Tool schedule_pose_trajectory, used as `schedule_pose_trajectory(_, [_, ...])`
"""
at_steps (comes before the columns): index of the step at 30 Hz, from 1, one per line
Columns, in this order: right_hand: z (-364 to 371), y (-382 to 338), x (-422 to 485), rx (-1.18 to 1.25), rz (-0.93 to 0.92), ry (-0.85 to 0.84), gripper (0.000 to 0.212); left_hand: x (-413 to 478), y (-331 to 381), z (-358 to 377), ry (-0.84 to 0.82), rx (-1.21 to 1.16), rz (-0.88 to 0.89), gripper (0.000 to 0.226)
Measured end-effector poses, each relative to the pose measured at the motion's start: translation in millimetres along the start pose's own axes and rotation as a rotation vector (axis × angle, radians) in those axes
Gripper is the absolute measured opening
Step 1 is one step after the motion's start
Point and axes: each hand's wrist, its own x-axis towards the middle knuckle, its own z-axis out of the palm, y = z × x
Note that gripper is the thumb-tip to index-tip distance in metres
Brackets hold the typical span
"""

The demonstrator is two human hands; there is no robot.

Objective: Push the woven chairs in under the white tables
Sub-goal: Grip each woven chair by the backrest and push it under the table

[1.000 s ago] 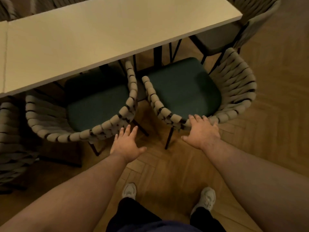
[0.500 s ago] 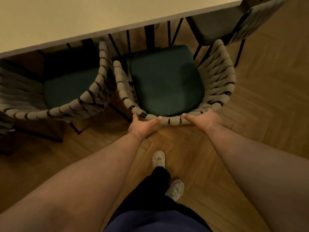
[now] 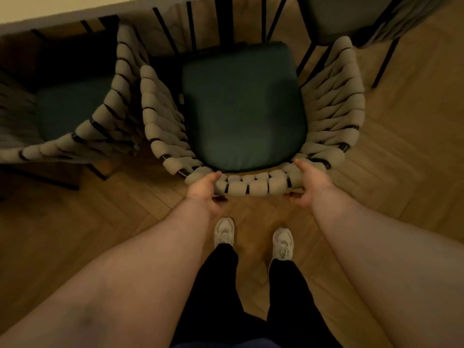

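Observation:
A woven chair (image 3: 253,187) with a dark green seat cushion stands straight in front of me, its seat out in the open short of the white table (image 3: 37,8) at the top left. My left hand (image 3: 204,189) grips the woven backrest rim on its left part, thumb on top and fingers curled underneath. My right hand (image 3: 310,183) grips the same rim on its right part. A second woven chair (image 3: 105,114) stands close beside it on the left, its seat partly under the table edge.
Another chair (image 3: 351,18) stands at the top right, its black legs near the held chair's right armrest. Black table legs (image 3: 190,26) rise behind the held chair. My two white shoes (image 3: 253,237) stand on the herringbone wood floor just behind the backrest.
My left hand has left the left chair and both hands now curl round the right chair's backrest. I have stepped closer; the table has slid to the top of the view.

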Motion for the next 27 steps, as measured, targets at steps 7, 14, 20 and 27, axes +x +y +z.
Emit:
schedule_pose_trajectory(7, [-8.4, 1.7, 25.2, 0.283, 0.029, -0.155, 0.043, 14.2, -17.8, 6.4, -0.061, -0.314, 0.06, 0.013])
schedule_pose_trajectory(14, [-22.4, 20.3, 32.4, 0.322, 0.019, -0.168, 0.026, 8.8, -35.5, 0.1, -0.036, -0.339, 0.117, 0.03])
schedule_pose_trajectory(20, [-28.9, 18.5, 34.9, 0.386, -0.018, -0.203, 0.032, 12.0, -41.0, -4.0, -0.098, -0.356, 0.154, 0.023])
schedule_pose_trajectory(27, [-10.1, 12.5, 50.0, 0.332, -0.022, -0.268, 0.049, 29.5, -13.4, 1.0, -0.135, -0.335, 0.169, 0.019])
